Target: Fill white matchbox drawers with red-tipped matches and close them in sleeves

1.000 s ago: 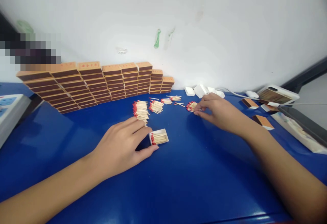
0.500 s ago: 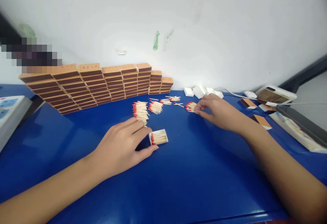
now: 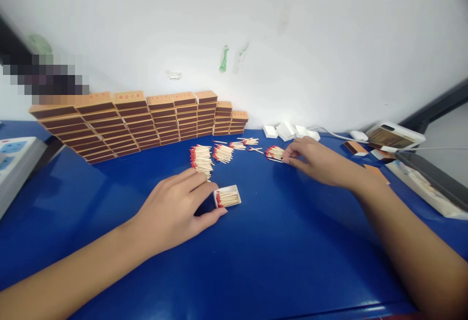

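Note:
My left hand (image 3: 179, 205) grips a small white matchbox tray (image 3: 237, 189) by its left end, between thumb and fingers. Red-tipped matches (image 3: 227, 198) lie inside it, heads to the left. Farther off on the right, my right hand (image 3: 310, 159) pinches a match (image 3: 275, 160) by its bare end, at the near edge of a small match pile (image 3: 274, 152). Other match piles lie between the hands: a tall one (image 3: 202, 157) just beyond my left fingers, a smaller one (image 3: 222, 153) beside it, and loose matches (image 3: 250, 141) behind.
Stacked matchboxes (image 3: 146, 120) line the wall at the left. White trays (image 3: 285, 130) sit by the wall beyond my right hand. Matchbox sleeves (image 3: 354, 147), a white device (image 3: 395, 135) with cable and a cloth pouch (image 3: 424, 188) lie at the right of the blue table (image 3: 256, 261).
My right hand has shifted slightly right, and one match has come slightly apart from the near side of the pile. My left hand and the tray have stayed put.

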The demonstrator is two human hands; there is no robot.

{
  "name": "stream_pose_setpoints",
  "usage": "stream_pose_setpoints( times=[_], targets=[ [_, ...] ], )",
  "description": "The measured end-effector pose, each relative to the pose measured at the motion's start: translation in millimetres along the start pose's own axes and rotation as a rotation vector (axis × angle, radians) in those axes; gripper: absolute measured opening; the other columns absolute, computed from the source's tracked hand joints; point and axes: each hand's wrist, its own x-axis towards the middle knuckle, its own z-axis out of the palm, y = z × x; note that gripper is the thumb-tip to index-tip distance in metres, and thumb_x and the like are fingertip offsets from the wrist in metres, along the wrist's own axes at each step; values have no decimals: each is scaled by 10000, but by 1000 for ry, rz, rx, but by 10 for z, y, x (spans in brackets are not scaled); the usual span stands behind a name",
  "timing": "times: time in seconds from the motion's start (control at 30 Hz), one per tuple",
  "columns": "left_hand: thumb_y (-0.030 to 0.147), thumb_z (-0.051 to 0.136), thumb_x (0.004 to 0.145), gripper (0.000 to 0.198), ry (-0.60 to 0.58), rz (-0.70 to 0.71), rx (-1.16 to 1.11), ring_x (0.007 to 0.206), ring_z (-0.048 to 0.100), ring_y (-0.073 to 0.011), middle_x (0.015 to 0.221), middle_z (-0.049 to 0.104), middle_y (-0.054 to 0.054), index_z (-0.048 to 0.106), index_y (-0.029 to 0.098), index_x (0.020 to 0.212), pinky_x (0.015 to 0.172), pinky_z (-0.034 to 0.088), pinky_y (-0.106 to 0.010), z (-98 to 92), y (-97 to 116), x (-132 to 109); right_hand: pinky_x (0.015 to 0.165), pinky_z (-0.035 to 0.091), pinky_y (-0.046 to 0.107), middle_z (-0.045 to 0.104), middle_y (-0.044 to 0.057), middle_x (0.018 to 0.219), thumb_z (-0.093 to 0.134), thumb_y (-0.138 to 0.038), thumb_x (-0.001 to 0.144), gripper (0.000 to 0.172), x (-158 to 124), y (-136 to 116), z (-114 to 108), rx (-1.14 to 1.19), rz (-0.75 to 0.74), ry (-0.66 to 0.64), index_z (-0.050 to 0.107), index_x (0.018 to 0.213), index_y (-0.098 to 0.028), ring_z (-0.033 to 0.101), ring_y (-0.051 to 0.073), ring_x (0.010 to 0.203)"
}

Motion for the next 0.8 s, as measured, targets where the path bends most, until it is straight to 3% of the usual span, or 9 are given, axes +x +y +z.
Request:
stream_pose_setpoints(
  times=[0.63, 0.8],
  targets=[
    [400, 723, 1000, 237, 5, 0, 6, 839, 672, -220, 901, 703, -48, 743, 167, 1036, 711, 550, -357, 12, -9, 0, 838, 486, 454, 667, 136, 954, 515, -404, 1025, 283, 43, -129, 107, -24, -50, 15, 682, 901, -213, 598, 321, 958],
    [400, 729, 997, 232, 3, -1, 13, 817, 657, -213, 884, 696, -44, 738, 172, 1039, 697, 534, -343, 18, -8, 7, 856, 494, 426, 664, 110, 1006, 550, -346, 1065, 202, -16, -544, 50, 50, -155, 75, 672, 963, -220, 593, 288, 990]
  ],
)
